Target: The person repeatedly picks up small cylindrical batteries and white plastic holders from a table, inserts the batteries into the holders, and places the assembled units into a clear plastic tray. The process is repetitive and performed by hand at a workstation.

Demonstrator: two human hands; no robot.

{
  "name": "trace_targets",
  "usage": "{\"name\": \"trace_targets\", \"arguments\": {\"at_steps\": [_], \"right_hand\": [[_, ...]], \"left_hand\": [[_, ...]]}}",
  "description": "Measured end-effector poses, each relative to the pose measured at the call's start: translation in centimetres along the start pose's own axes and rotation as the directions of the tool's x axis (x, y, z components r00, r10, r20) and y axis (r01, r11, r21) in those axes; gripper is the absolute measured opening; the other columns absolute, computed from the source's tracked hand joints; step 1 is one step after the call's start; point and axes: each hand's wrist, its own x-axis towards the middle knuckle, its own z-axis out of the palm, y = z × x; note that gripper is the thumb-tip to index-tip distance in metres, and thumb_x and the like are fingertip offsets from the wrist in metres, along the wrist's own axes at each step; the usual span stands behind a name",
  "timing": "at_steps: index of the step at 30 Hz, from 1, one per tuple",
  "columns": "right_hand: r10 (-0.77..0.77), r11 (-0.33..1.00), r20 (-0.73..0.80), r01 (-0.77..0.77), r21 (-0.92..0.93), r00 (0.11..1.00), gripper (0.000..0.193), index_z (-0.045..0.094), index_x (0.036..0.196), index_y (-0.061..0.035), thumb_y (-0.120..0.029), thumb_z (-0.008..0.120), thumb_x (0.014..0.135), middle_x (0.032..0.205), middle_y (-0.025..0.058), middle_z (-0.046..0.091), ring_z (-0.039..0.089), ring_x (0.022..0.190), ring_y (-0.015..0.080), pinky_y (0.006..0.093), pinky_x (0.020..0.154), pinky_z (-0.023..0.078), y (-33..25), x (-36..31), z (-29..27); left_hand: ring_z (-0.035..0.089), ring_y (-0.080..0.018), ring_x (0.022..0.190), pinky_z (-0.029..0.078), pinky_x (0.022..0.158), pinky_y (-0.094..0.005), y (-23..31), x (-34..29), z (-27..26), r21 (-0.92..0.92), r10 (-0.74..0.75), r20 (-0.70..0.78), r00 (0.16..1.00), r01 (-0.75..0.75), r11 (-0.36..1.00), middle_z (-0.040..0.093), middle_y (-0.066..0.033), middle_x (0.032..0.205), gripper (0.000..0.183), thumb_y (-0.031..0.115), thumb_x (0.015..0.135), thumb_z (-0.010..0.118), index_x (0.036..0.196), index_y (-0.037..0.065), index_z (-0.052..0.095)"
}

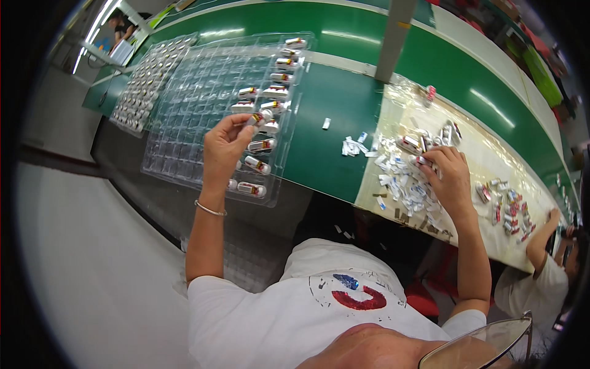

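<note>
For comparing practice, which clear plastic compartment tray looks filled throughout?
The far-left tray; the tray beside it has red-and-white cylinders only toward its right side.

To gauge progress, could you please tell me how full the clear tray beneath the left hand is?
The clear tray is partly full: small cylinders line its right side, while compartments farther left show bare plastic.

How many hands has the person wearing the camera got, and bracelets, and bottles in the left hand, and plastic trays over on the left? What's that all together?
Hands: 2 (left hand, right hand)
Bracelet: 1
Bottle in the left hand: 1
Trays: 2 (packed tray, see-through tray), counting any stack once
Total: 6
</note>
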Motion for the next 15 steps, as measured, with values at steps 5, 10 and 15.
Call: {"name": "trace_targets", "arguments": {"at_steps": [5,10,15], "right_hand": [[0.066,0.917,0.145,-0.117,0.381,0.987,0.021,0.069,0.104,-0.0009,-0.010,0.072,0.086,0.094,0.0086,0.070,0.066,0.084,0.0190,0.0292,0.074,0.051,-1.7,4.4,-0.4],[-0.115,0.842,0.153,0.014,0.540,0.981,0.020,0.070,0.107,-0.0044,-0.013,0.069,0.090,0.096,0.0074,0.070,0.065,0.084,0.0182,0.0302,0.075,0.050,-6.1,14.7,3.3],[-0.170,0.820,0.129,0.067,0.568,0.977,0.023,0.071,0.106,-0.0041,-0.018,0.072,0.088,0.093,0.0081,0.071,0.064,0.081,0.0192,0.0320,0.075,0.051,-10.7,24.3,8.9]], "left_hand": [[0.065,-0.0093,0.087,0.052,0.076,-0.0230,-3.4,4.2,-7.4,0.222,0.120,-0.056,0.991,-0.105,0.969,0.071,-0.0056,0.101,0.018,0.007,0.093,0.064,0.108,-0.002,0.069],[0.065,-0.0170,0.096,0.050,0.084,-0.0285,-4.1,11.9,-7.0,0.602,0.267,0.125,0.955,-0.287,0.745,0.068,-0.0058,0.104,0.023,0.014,0.094,0.063,0.114,0.003,0.068],[0.061,-0.0298,0.095,0.048,0.085,-0.0403,-6.3,19.2,-4.3,0.598,0.462,0.358,0.811,-0.579,0.554,0.066,-0.0088,0.097,0.019,0.021,0.092,0.063,0.100,0.006,0.071]]}}
